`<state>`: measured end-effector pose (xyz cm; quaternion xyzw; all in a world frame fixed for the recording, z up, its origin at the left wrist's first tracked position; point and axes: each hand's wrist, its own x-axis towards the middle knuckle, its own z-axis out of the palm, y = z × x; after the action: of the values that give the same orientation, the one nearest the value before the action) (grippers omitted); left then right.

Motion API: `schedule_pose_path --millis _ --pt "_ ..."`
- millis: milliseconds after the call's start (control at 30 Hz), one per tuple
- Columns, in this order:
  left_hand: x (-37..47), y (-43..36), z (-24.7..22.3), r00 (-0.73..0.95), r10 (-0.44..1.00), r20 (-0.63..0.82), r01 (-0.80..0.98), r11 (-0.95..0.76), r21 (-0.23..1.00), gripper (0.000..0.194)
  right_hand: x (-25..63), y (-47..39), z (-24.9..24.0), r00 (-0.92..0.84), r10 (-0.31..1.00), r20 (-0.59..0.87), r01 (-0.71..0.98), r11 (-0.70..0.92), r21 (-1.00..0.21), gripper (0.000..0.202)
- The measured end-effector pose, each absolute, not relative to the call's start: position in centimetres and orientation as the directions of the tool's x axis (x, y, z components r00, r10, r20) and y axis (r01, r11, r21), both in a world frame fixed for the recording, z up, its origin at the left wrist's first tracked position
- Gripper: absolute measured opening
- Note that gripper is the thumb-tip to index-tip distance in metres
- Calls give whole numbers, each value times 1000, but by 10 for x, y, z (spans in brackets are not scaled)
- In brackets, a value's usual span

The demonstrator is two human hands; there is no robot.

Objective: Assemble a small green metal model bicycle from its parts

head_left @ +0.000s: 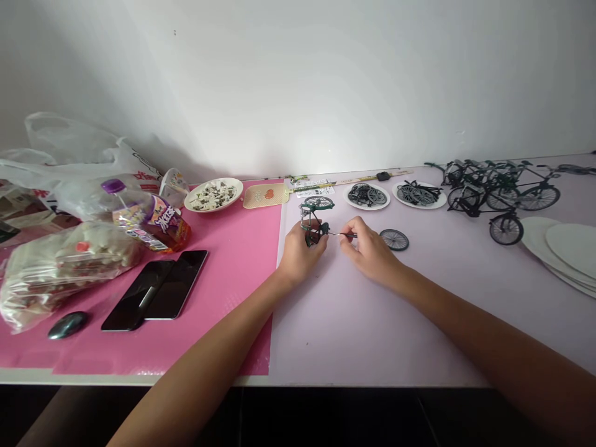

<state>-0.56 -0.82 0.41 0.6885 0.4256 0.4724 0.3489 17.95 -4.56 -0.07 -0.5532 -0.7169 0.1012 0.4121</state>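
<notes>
My left hand (300,251) is closed around a small dark green model bicycle (318,203), which has one wheel showing at its top. Between the fingertips of my right hand (365,247) is a thin dark tool (347,235), its fine metal tip pointing left at the model's near side. Whether the tip touches the model cannot be made out. A loose spoked wheel (394,239) lies on the table just right of my right hand.
Behind are plates of wheels (369,196) and dark parts (419,195), plus a plate of pale pieces (213,195). Finished-looking model bicycles (505,186) and stacked white plates (575,248) stand right. Phones (174,285), a bottle (151,220) and bags (69,261) lie left.
</notes>
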Motion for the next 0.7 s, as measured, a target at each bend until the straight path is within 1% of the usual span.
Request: schedule_pose_path --millis 67,167,267,367,433,567,700 --pt "-6 -7 3 183 920 348 241 -385 891 25 180 -45 -1 -52 875 480 704 373 -604 12" --pt "-6 -6 2 186 922 339 244 -378 893 27 180 -44 1 -66 877 477 716 375 -589 22" --pt "-6 -7 2 203 919 338 258 -383 887 25 181 -43 3 -83 883 462 732 369 -573 30" --pt "-5 -8 3 216 915 341 275 -392 878 23 181 -43 5 -83 894 441 744 350 -569 34" --pt "-5 -9 3 214 917 336 269 -386 882 25 181 -45 5 -80 895 438 733 350 -583 31" --pt "-5 -8 2 191 927 323 252 -364 897 31 182 -47 4 -66 896 440 683 362 -635 15" --pt "-6 -6 1 202 928 312 256 -358 898 31 183 -47 1 -89 915 393 652 351 -672 14"
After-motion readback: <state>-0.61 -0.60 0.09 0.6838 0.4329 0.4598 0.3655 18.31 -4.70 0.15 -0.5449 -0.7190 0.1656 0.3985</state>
